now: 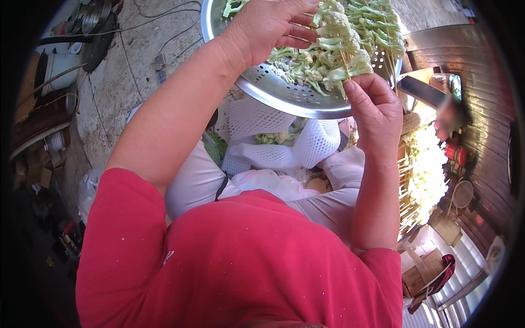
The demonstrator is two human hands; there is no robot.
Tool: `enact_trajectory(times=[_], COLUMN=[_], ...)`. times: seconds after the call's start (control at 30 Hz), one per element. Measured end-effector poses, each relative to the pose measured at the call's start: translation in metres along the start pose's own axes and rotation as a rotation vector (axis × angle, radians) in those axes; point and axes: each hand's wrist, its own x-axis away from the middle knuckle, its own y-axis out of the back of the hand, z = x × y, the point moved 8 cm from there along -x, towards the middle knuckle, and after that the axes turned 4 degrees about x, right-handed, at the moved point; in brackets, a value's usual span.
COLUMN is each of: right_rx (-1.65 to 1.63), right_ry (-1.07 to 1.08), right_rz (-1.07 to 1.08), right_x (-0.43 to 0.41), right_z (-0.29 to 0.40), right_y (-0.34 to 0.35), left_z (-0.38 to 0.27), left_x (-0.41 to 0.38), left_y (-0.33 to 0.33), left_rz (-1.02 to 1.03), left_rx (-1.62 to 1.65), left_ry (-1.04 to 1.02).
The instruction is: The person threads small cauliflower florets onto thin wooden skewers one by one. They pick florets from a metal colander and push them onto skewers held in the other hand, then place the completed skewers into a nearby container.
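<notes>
My right hand point(377, 108) pinches the lower ends of thin wooden skewers threaded with pale green-white cauliflower florets point(338, 35). Beside the upper florets is my left hand point(283, 24), fingers stretched toward them with the tips at their edge; whether it grips them is unclear. Both hands are over a perforated stainless steel colander point(287, 100), tilted in view and cut off by the top edge. Loose cauliflower pieces point(299, 67) lie inside it. More skewered cauliflower point(377, 26) rests at the colander's far right side.
White foam netting point(262, 119) and cauliflower leaves point(277, 137) lie between my knees. On the right, a sunlit pile of skewered cauliflower point(424, 176) has its stick ends toward me. Cables point(164, 14) cross the concrete floor point(110, 90). A cardboard box point(424, 272) stands lower right.
</notes>
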Motion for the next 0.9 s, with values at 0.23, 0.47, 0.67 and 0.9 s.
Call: enact_trajectory(times=[0.23,0.47,0.67,0.9], right_rx=[-0.196,-0.125,-0.111,-0.051], right_ry=[0.015,0.023,0.025,0.008], right_rz=[-0.038,-0.025,-0.024,-0.024], right_x=[-0.002,-0.001,0.001,0.001], right_z=[0.003,0.003,0.005,0.006], right_y=[0.01,0.006,0.006,0.005], left_z=[-0.009,0.033,0.037,0.044], left_x=[-0.021,-0.022,-0.014,-0.014], left_y=[0.039,0.017,0.0,0.004], left_rz=[-0.068,0.032,0.155,0.227], left_rx=[-0.861,-1.777,-1.869,-1.84], left_ry=[-0.096,-0.043,-0.012,-0.016])
